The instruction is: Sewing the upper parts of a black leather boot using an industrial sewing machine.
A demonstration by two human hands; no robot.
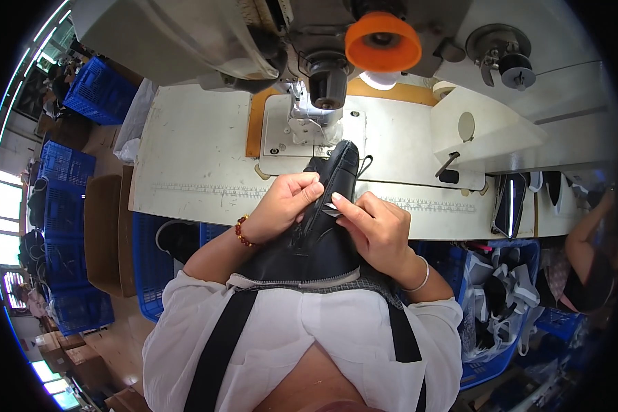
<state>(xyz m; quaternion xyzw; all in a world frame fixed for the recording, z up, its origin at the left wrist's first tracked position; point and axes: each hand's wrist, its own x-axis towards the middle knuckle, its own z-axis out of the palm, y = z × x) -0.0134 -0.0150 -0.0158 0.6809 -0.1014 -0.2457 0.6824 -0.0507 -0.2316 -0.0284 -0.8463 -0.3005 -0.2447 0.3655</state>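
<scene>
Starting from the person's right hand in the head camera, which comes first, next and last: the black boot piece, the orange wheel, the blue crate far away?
1. Black boot piece: touching the right hand.
2. Orange wheel: up on the sewing machine.
3. Blue crate: far upper left.

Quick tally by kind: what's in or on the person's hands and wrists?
Black leather boot upper, held by left hand and right hand: 1
Small metal snips, in right hand: 1
Bead bracelet, left wrist: 1
Silver bangle, right wrist: 1
Total: 4
</scene>
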